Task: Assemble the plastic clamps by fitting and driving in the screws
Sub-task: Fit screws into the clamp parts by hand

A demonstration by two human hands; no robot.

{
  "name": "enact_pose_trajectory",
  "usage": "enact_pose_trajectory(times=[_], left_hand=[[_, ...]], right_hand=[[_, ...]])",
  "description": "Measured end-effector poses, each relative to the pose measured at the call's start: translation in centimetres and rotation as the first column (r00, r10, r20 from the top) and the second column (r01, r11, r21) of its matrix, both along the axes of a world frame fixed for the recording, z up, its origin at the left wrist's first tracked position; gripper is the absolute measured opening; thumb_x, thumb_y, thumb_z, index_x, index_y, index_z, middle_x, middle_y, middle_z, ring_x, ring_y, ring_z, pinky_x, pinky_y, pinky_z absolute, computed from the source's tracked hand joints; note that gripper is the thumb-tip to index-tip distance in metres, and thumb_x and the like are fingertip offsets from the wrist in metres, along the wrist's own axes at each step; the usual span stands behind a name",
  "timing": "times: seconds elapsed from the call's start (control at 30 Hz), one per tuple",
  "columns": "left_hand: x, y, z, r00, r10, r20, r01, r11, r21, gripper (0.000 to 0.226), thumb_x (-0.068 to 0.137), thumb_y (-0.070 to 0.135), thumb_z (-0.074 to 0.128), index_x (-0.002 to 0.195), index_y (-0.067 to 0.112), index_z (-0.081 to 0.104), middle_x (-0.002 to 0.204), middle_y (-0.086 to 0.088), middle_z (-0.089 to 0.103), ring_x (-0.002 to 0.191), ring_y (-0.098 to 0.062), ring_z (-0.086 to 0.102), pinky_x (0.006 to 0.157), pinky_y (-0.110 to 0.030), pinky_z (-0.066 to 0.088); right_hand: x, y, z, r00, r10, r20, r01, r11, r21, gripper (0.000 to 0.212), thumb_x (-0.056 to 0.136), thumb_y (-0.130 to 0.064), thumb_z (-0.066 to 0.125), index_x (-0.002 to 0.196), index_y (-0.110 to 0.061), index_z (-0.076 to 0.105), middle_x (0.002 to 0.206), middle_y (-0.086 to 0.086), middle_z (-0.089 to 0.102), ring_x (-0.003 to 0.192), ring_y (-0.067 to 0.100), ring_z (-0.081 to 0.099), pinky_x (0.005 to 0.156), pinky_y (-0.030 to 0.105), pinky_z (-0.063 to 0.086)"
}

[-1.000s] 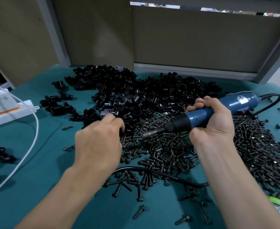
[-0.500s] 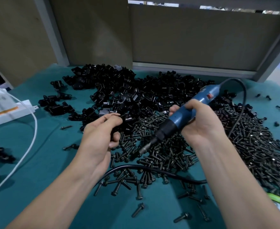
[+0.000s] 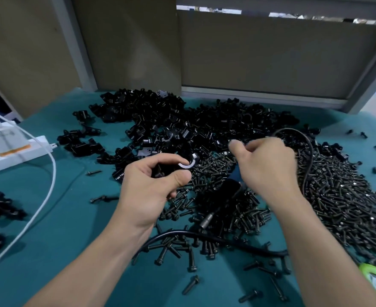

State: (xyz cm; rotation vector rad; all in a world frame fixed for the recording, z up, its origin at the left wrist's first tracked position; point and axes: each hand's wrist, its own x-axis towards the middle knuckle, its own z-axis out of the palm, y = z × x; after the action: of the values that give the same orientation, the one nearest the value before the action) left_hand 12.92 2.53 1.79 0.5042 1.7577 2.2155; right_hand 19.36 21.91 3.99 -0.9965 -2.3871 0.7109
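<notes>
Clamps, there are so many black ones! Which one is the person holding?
The clamp pinched in the left hand, its curved face catching light. Every other one lies loose in the heap on the table; the right hand holds the screwdriver.

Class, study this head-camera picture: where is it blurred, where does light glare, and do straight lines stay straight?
Head view: the right hand and the electric screwdriver it grips are smeared by motion blur; the left hand is sharper; glare whitens the rim of the plastic clamp it pinches; the screw pile shows tiny glints; the grey frame posts lean outward, a wide-angle effect.
</notes>
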Motion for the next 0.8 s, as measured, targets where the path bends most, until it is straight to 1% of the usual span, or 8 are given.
enact_pose_trajectory(times=[0.03,0.1,0.17,0.2,0.33,0.5,0.63,0.8], left_hand=[[0.0,0.0,0.0,1.0,0.013,-0.025,-0.013,1.0,0.017,0.025,0.071,0.001,0.083,0.076,0.026,0.083,0.07,0.004,0.072,0.049,-0.004,0.054,0.043,-0.013,0.04],[0.0,0.0,0.0,0.997,0.018,-0.071,-0.014,0.999,0.053,0.017,0.065,0.016,0.084,0.077,0.028,0.083,0.071,0.005,0.073,0.05,-0.003,0.056,0.044,-0.012,0.041],[0.1,0.0,0.1,0.993,0.02,-0.114,-0.013,0.998,0.068,0.017,0.062,0.023,0.084,0.078,0.031,0.082,0.069,0.005,0.073,0.05,-0.003,0.058,0.046,-0.013,0.042],[0.0,0.0,0.1,0.991,0.025,-0.132,-0.016,0.998,0.068,0.018,0.064,0.021,0.083,0.079,0.032,0.082,0.071,0.004,0.075,0.054,-0.004,0.062,0.049,-0.014,0.046],[-0.8,-0.4,-0.6,0.98,0.065,-0.19,-0.088,0.989,-0.115,0.05,0.079,-0.006,0.082,0.106,0.037,0.08,0.104,0.008,0.077,0.1,-0.016,0.072,0.088,-0.037,0.056],[-0.8,-0.1,-0.8,0.993,-0.045,0.108,0.051,0.998,-0.047,0.055,0.072,-0.006,0.061,0.117,0.025,0.056,0.093,0.004,0.07,0.055,-0.013,0.055,0.042,-0.021,0.039],[-0.7,0.0,-1.0,0.984,-0.143,0.11,0.149,0.988,-0.042,0.029,0.092,-0.015,0.06,0.109,0.008,0.055,0.092,-0.002,0.076,0.06,-0.02,0.066,0.048,-0.023,0.05],[-1.1,-0.4,-1.1,0.981,-0.125,0.151,0.135,0.989,-0.061,0.025,0.078,0.008,0.078,0.095,0.026,0.082,0.087,-0.002,0.078,0.068,-0.013,0.07,0.057,-0.02,0.054]], right_hand=[[0.0,-0.6,0.7,0.984,0.164,-0.069,-0.175,0.965,-0.196,0.054,0.093,-0.059,0.063,0.078,-0.009,0.076,0.063,0.004,0.071,0.056,0.021,0.066,0.056,0.032,0.048],[0.1,-2.6,1.4,0.885,0.425,-0.193,-0.453,0.684,-0.572,0.05,0.097,-0.054,0.062,0.083,-0.009,0.077,0.075,0.007,0.077,0.05,0.013,0.064,0.049,0.026,0.047],[0.0,-4.3,1.2,0.803,0.507,-0.314,-0.548,0.418,-0.725,0.041,0.102,-0.046,0.058,0.088,-0.012,0.078,0.084,0.012,0.078,0.062,0.02,0.07,0.053,0.024,0.051],[-0.2,-4.8,0.9,0.785,0.505,-0.357,-0.573,0.373,-0.73,0.037,0.103,-0.041,0.058,0.09,-0.013,0.078,0.084,0.011,0.078,0.068,0.022,0.07,0.06,0.025,0.053],[-0.9,-5.0,0.5,0.811,0.304,-0.5,-0.583,0.5,-0.641,0.018,0.101,-0.023,0.065,0.094,-0.01,0.076,0.082,0.009,0.077,0.071,0.014,0.069,0.065,0.025,0.056],[-0.5,-3.0,1.0,0.804,0.457,-0.38,-0.589,0.698,-0.407,0.025,0.079,-0.028,0.088,0.084,-0.007,0.074,0.077,0.015,0.076,0.073,0.037,0.074,0.071,0.05,0.062],[-0.4,-3.1,0.9,0.834,0.529,-0.157,-0.545,0.748,-0.378,0.056,0.05,-0.053,0.086,0.083,-0.011,0.069,0.074,0.013,0.076,0.077,0.041,0.074,0.075,0.061,0.06],[-0.7,-2.9,0.2,0.819,0.497,-0.288,-0.574,0.691,-0.439,0.024,0.076,-0.021,0.092,0.094,-0.017,0.077,0.081,0.009,0.079,0.074,0.034,0.078,0.078,0.057,0.063]])
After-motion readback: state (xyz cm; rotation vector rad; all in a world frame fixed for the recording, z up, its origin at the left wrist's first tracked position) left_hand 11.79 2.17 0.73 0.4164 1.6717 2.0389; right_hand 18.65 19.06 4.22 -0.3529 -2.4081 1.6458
